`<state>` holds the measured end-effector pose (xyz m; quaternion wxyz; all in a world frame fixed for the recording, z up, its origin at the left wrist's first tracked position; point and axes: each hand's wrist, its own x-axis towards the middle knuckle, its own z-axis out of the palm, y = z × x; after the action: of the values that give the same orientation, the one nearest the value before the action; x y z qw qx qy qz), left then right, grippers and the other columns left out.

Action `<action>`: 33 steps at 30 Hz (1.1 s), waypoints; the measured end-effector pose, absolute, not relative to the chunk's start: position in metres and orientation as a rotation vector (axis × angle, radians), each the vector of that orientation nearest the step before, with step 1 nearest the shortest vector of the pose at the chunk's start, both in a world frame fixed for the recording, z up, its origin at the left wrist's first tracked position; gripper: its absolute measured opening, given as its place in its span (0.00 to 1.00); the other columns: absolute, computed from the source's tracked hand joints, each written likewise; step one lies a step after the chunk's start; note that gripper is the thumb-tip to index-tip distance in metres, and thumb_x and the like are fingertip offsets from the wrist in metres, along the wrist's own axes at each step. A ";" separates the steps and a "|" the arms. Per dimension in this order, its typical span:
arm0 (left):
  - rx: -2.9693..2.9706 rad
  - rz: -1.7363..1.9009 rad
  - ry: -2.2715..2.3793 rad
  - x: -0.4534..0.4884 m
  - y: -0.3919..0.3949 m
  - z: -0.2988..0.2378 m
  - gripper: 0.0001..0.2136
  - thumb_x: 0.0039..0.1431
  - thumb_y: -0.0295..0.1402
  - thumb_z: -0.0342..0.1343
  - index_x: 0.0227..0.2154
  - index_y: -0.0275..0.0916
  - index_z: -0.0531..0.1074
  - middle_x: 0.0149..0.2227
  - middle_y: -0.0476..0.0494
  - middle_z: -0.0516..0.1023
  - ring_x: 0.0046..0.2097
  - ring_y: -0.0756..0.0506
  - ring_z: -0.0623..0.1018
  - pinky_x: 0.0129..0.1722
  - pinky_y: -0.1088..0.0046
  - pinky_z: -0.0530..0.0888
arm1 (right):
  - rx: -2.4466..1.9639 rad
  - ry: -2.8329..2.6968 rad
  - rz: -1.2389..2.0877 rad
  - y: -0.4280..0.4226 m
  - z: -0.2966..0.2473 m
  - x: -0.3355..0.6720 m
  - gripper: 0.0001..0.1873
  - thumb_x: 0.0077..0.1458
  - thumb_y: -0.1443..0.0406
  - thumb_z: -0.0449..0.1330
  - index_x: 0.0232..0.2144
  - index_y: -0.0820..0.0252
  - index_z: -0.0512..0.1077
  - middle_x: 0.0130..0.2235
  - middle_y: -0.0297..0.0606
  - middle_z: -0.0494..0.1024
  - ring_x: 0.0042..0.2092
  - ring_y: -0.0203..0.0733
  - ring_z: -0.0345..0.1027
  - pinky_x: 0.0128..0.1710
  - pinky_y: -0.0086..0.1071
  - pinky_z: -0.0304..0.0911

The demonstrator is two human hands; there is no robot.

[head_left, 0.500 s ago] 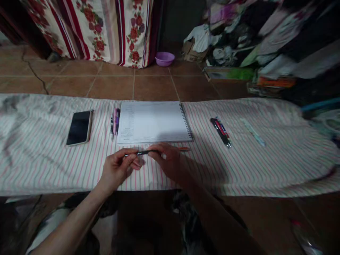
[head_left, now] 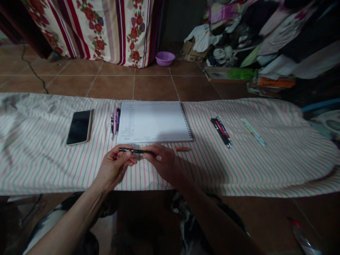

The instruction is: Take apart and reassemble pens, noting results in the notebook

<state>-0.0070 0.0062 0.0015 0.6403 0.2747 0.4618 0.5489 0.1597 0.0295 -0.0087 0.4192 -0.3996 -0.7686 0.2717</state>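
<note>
My left hand and my right hand both pinch a thin black pen, held level just above the striped cloth. The left fingers grip its left end, the right fingers its right end. Right behind the pen lies an open spiral notebook with a printed page. A small orange pen cap rests on the cloth just right of my right hand.
A dark phone lies at the left. Several pens sit by the notebook's left edge, more pens to the right, then a pale strip. Behind are tiled floor, a purple bowl, a floral curtain and piled clothes.
The pen and both hands have shifted slightly left and up. The orange cap, partly hidden by my right hand before, now lies in plain view.
</note>
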 end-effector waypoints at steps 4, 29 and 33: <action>0.664 1.265 1.045 -0.016 0.006 0.004 0.11 0.41 0.31 0.66 0.29 0.35 0.72 0.18 0.49 0.73 0.19 0.55 0.69 0.18 0.85 0.64 | -1.064 -2.005 0.767 0.032 -0.003 0.160 0.08 0.53 0.66 0.59 0.38 0.58 0.72 0.33 0.35 0.76 0.33 0.35 0.69 0.34 0.27 0.62; 0.568 1.259 1.033 -0.032 0.004 0.006 0.08 0.52 0.34 0.56 0.24 0.34 0.68 0.18 0.52 0.63 0.18 0.53 0.66 0.22 0.75 0.67 | -1.468 -2.415 0.449 0.039 -0.009 0.169 0.05 0.55 0.68 0.56 0.31 0.60 0.72 0.34 0.37 0.72 0.38 0.39 0.65 0.38 0.31 0.58; 0.587 1.237 1.035 -0.031 0.004 0.003 0.07 0.52 0.34 0.56 0.26 0.34 0.68 0.20 0.53 0.63 0.18 0.54 0.66 0.23 0.75 0.68 | -1.401 -2.364 0.453 0.040 -0.010 0.170 0.04 0.54 0.68 0.57 0.30 0.60 0.72 0.33 0.37 0.73 0.38 0.41 0.64 0.39 0.33 0.57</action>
<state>-0.0307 0.0040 0.0031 0.6536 0.2589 0.4564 0.5454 0.1697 0.0404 -0.0100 0.1773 -0.4950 -0.8354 0.1600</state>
